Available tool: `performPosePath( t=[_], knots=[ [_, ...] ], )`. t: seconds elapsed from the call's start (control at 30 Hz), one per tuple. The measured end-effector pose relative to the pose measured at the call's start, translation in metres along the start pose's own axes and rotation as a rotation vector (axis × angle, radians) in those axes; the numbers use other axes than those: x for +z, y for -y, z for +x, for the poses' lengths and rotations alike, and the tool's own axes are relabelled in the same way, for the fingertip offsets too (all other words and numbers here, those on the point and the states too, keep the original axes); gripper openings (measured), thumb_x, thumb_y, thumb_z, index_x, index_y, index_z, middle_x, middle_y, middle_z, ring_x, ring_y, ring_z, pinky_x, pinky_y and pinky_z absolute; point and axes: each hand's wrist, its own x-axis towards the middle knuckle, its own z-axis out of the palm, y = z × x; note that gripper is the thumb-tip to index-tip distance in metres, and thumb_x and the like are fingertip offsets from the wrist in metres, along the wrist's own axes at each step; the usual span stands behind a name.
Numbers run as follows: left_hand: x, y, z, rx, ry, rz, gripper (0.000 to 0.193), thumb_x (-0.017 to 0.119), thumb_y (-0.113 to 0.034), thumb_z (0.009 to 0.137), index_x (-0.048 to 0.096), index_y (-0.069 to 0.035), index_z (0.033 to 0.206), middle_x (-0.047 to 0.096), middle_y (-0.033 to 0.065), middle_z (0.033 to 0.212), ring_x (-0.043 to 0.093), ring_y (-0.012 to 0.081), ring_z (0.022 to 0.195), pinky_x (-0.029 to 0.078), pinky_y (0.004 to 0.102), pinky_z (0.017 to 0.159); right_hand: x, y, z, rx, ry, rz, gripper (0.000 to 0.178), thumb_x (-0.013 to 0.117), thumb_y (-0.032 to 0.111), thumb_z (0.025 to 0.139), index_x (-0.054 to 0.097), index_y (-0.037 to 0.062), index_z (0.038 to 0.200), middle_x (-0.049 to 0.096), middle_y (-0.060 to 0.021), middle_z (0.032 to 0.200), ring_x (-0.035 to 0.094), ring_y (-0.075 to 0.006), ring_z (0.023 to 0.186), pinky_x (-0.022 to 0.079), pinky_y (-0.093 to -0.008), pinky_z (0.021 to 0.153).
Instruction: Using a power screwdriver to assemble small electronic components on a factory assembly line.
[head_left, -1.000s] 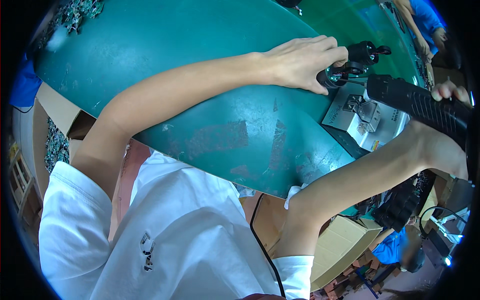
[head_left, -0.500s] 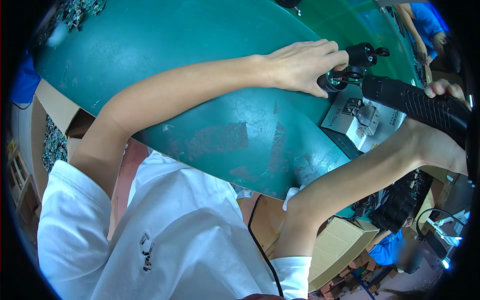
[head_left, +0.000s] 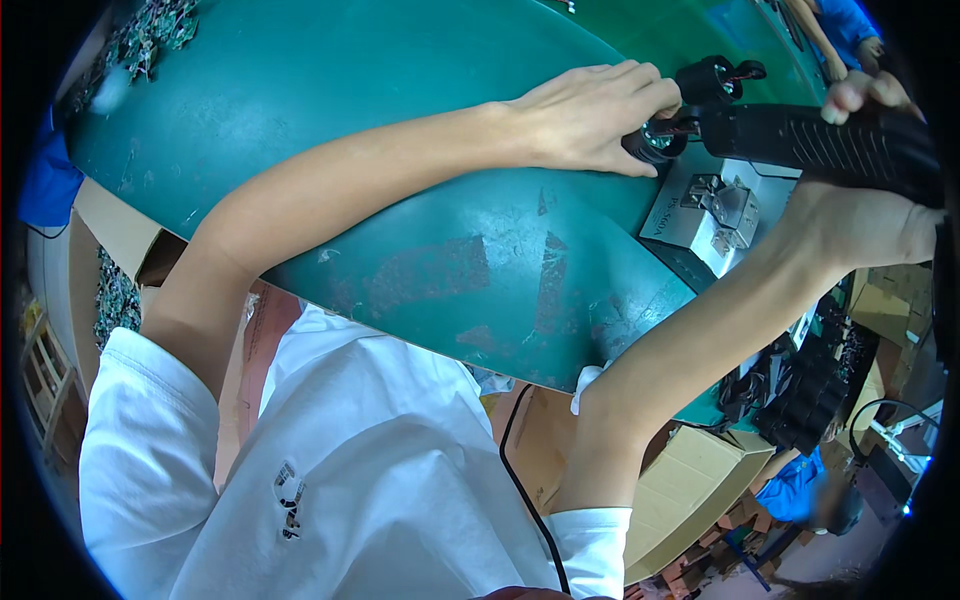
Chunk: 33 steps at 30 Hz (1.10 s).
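Note:
My left hand (head_left: 595, 115) reaches over the green table (head_left: 400, 80), its fingers wrapped round a small black cylindrical part (head_left: 654, 145) with an open end. At the right, my right hand (head_left: 855, 215) grips a black powered screwdriver (head_left: 800, 140), fingers over its top. The tool lies nearly level, its tip end pointing left at the part in my left hand. Whether the tip touches the part is hard to make out. Just beyond my left fingertips sits a second black cylindrical part (head_left: 703, 80) with a looped piece at its side.
Below the screwdriver stands a grey-white box (head_left: 668, 215) with a metal fixture (head_left: 735, 220) on top. Green circuit boards (head_left: 155, 30) are heaped at the far left. Cardboard boxes (head_left: 690, 490) flank the table. Black parts (head_left: 805, 400) lie at lower right. People in blue work nearby.
Both hands have shifted slightly away and to the left, along with the held part. The screwdriver has moved the same way and now lies more level.

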Motion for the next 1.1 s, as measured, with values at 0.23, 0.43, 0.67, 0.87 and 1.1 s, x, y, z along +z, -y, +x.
performPosePath(
  t=[0.23, 0.43, 0.67, 0.87, 1.1],
  knots=[
    [-0.015, 0.03, 0.013, -0.236, -0.287, -0.064, 0.067, 0.076, -0.005, 0.084, 0.045, -0.004, 0.143, 0.049, 0.0212, 0.136, 0.054, 0.042, 0.121, 0.047, 0.0413, 0.102, -0.06, 0.028, 0.005, 0.025, -0.172, -0.553, 0.078, 0.032, 0.064, 0.102, 0.066, -0.006, 0.098, 0.067, -0.0195, 0.087, 0.065, -0.0245, 0.073, 0.056, -0.0292, 0.059],
    [-0.008, 0.049, 0.028, -0.244, -0.514, 0.076, 0.057, 0.071, -0.002, 0.086, 0.05, -0.003, 0.139, 0.051, 0.0203, 0.139, 0.055, 0.0423, 0.123, 0.047, 0.0431, 0.104, -0.037, 0.022, -0.004, 0.041, -0.346, -0.482, 0.099, 0.017, 0.078, 0.097, 0.063, -0.0094, 0.088, 0.067, -0.0228, 0.077, 0.065, -0.0271, 0.061, 0.056, -0.0307, 0.056],
    [0.011, 0.01, 0.036, 0.074, -0.46, 0.02, 0.064, 0.077, -0.008, 0.083, 0.048, -0.008, 0.139, 0.047, 0.0182, 0.147, 0.048, 0.0389, 0.136, 0.045, 0.0437, 0.108, -0.052, 0.036, -0.006, 0.017, -0.311, -0.121, 0.08, 0.034, 0.079, 0.085, 0.054, 0.0024, 0.094, 0.062, -0.0229, 0.084, 0.058, -0.0308, 0.071, 0.048, -0.0351, 0.058],
    [0.056, 0.009, 0.092, -0.339, -0.362, -0.004, 0.076, 0.085, -0.026, 0.076, 0.038, -0.003, 0.133, 0.045, 0.0244, 0.139, 0.053, 0.0414, 0.125, 0.046, 0.0471, 0.106, -0.045, 0.059, -0.012, -0.038, -0.475, 0.008, 0.087, 0.028, 0.088, 0.088, 0.054, 0.0059, 0.089, 0.063, -0.0168, 0.071, 0.059, -0.0244, 0.051, 0.047, -0.0293, 0.043],
    [0.044, 0.024, 0.087, -0.232, -0.227, 0.091, 0.058, 0.078, -0.026, 0.084, 0.044, -0.003, 0.126, 0.053, 0.0202, 0.124, 0.059, 0.0396, 0.111, 0.05, 0.0472, 0.095, -0.047, 0.056, -0.013, -0.116, -0.427, -0.05, 0.086, 0.028, 0.087, 0.09, 0.058, 0.006, 0.086, 0.066, -0.017, 0.071, 0.061, -0.0231, 0.051, 0.049, -0.0297, 0.043]
  ],
)
